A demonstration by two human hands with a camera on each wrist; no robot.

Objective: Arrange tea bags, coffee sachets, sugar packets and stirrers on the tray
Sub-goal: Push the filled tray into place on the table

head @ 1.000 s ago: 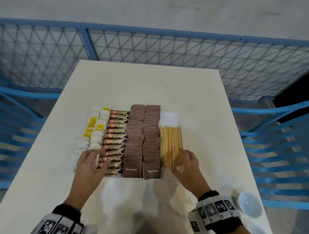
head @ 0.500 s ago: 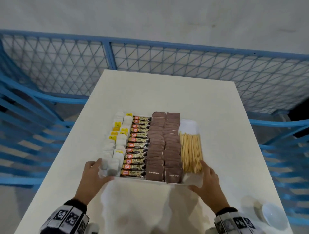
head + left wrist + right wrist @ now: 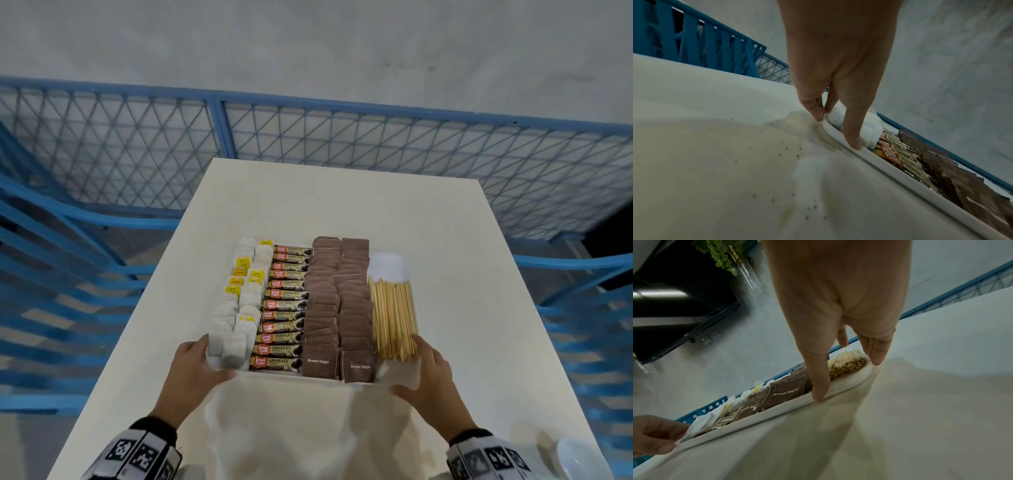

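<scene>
- Setting: white table (image 3: 342, 205), enclosed by blue mesh fencing (image 3: 308, 137) against a grey wall; a small white bowl (image 3: 579, 459) sits at the table's near right corner.
- Tray (image 3: 388, 263): white, rectangular, on the table's middle, its near edge between the two hands.
- Left hand (image 3: 191, 373): at the tray's near left corner — thumb laid along the near rim, fingers at the left side; the left wrist view shows fingertips (image 3: 816, 112) pressing the rim, slightly curled. It grips the corner.
- Right hand (image 3: 428, 380): at the near right corner, thumb on the near rim, fingers up the right side beside the stirrers; it holds the tray likewise.
- Contents, left to right:
  - tea bags (image 3: 239, 308), white with yellow tags, two loose columns;
  - coffee sachets (image 3: 284, 305), one stacked column, labels reading "GRANULES";
  - sugar packets (image 3: 337, 308), brown, two overlapped columns, nearest ones marked "Brown Sugar";
  - stirrers (image 3: 394, 318), a wooden bundle lying lengthwise, with bare tray beyond it.
- Change: a second ago both hands lay on the contents — left on the tea bags, right on the stirrer ends; now they have dropped back to the near corners. The arrangement itself is unchanged.
</scene>
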